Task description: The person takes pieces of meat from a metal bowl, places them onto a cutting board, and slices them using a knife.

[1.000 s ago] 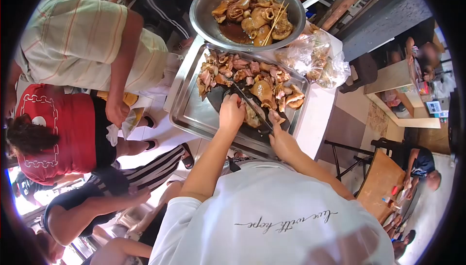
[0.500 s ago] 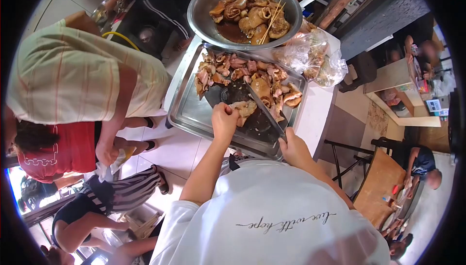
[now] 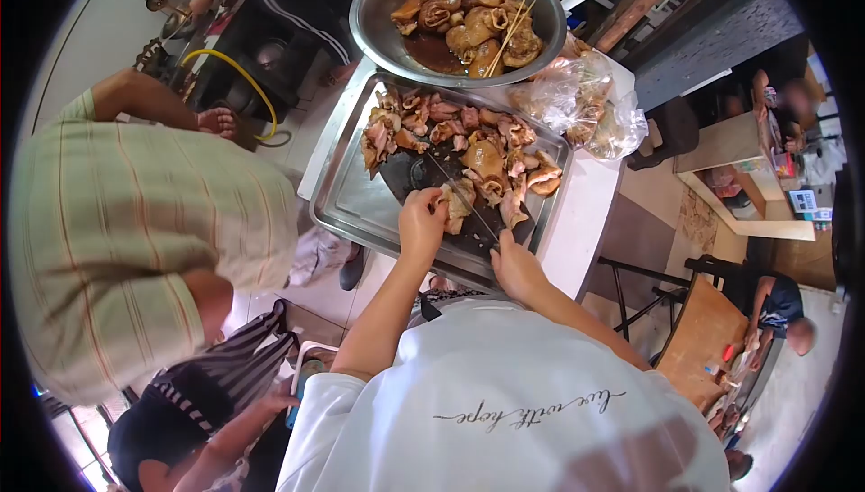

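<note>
My left hand [image 3: 423, 222] has its fingers closed on a pale piece of meat [image 3: 456, 205] over a dark board [image 3: 410, 177]. In my right hand [image 3: 517, 265] is the handle of a knife [image 3: 468, 199], whose blade slants up and left beside the pale piece. The board lies in a metal tray [image 3: 342, 199]. Cut pieces of meat [image 3: 419, 113] are heaped along the tray's far side, and a larger brown piece [image 3: 484, 158] sits just beyond the blade.
Beyond the tray stands a metal bowl [image 3: 378, 46] of brown meat with skewers [image 3: 509, 37]. Plastic bags [image 3: 586, 104] lie to its right on the white table [image 3: 586, 195]. A person in a striped shirt [image 3: 153, 231] stands close on the left; others are lower left and far right.
My right hand and the knife have moved left, bringing the blade beside the pale piece. The person in the striped shirt has shifted and turned, and the person in red is no longer visible.
</note>
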A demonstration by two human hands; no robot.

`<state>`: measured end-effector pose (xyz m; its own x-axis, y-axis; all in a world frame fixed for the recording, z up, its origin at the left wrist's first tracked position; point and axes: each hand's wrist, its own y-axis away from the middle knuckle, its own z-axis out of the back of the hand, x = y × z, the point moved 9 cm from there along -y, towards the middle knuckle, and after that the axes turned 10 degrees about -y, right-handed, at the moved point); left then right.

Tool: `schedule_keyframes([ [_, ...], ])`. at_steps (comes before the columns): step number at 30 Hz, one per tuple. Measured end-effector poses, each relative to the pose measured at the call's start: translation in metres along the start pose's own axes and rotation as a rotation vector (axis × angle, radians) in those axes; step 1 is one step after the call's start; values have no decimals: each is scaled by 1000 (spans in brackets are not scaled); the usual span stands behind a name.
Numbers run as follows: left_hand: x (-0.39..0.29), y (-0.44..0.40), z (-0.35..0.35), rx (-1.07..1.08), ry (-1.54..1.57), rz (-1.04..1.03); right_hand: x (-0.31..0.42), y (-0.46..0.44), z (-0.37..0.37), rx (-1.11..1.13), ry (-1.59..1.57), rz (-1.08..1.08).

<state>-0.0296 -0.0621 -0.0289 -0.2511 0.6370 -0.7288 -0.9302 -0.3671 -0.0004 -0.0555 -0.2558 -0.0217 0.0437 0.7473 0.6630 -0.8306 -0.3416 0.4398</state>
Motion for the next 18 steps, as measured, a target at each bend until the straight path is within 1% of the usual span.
schedule_keyframes([
  [5, 5, -7, 4, -74, -68, -14, 0, -4, -2, -7, 34, 72],
  [6, 10, -7, 8, -95, -43, 41, -2, 2, 2, -11, 33, 77],
  [7, 15, -7, 11, -116, -18, 98, -8, 11, 6, 4, 46, 38],
  [8, 15, -6, 13, -122, -17, 97, -14, 19, 11, 19, 62, -1],
  [10, 18, -2, 22, -214, -5, 140, -21, 31, 22, 9, 69, 16],
  [11, 17, -1, 24, -217, -5, 139, -20, 34, 25, -2, 72, 27],
  [13, 21, 0, 14, -51, 8, 232, -14, 34, 30, -15, 73, 18],
  [14, 18, 3, 16, -53, 7, 235, -11, 33, 32, -26, 73, 7],
  [16, 9, 8, 4, 162, -4, 301, 2, 32, 31, -28, 53, 16],
  [18, 5, 10, 4, 143, 0, 271, 12, 31, 33, -35, 33, 22],
])
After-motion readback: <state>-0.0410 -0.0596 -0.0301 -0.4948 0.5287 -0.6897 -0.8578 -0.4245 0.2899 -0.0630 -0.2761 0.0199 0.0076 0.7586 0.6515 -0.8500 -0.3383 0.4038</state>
